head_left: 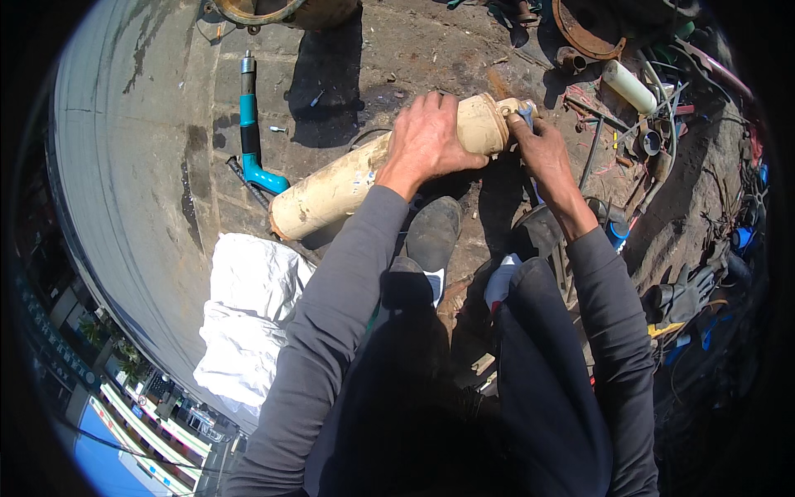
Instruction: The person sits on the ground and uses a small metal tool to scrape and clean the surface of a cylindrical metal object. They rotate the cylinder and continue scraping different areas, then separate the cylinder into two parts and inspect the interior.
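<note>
A long cream-painted metal cylinder (335,189), scuffed and rust-edged, lies aslant on the ground before me. My left hand (428,140) is wrapped over its upper side near the right end, thumb along the flank. Past a collar (490,121), the cylinder narrows to a small end fitting (509,109) with a hole in it. At that fitting my right hand (543,149) grips a blue-grey tool (526,113), apparently a wrench. My fingers hide most of the tool.
A teal pneumatic hammer (248,133) with a black hose (245,180) lies left. Nearer me is a white sack (248,323). A rusty round housing (587,37), a white cylinder (628,87) and scrap lie right, with grey gloves (683,292) lower down. My shoe (435,233) stands close to the cylinder.
</note>
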Demonstrator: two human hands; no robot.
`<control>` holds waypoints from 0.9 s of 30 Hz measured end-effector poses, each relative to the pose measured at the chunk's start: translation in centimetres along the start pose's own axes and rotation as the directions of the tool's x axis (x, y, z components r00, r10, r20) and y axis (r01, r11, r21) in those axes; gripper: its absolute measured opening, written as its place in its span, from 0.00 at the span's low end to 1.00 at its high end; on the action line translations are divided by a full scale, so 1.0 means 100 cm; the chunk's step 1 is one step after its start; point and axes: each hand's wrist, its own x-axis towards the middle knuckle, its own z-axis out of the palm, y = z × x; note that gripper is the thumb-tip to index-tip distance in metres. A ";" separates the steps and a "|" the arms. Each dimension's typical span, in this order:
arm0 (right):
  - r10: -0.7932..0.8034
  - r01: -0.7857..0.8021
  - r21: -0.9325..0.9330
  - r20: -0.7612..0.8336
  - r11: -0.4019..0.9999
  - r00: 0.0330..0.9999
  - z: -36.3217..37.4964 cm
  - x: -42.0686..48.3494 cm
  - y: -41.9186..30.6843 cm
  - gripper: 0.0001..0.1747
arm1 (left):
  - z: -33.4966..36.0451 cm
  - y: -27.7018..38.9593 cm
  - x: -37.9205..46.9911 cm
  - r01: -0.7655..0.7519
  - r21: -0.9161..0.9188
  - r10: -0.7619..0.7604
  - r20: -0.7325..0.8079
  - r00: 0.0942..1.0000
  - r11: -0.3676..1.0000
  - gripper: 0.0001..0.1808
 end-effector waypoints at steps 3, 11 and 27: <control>0.084 -0.085 0.167 0.015 0.982 0.996 0.004 -0.004 0.005 0.31 | 0.000 -0.001 -0.002 -0.002 -0.037 0.002 0.010 1.000 0.999 0.52; -0.148 0.148 0.014 0.031 0.989 0.988 0.001 0.017 0.023 0.25 | -0.002 0.000 -0.002 0.010 -0.072 -0.007 0.044 0.999 0.997 0.53; -0.182 0.274 -0.326 0.287 0.905 0.940 -0.061 -0.010 -0.018 0.20 | -0.004 0.002 -0.002 0.018 -0.016 -0.017 0.057 0.998 1.000 0.52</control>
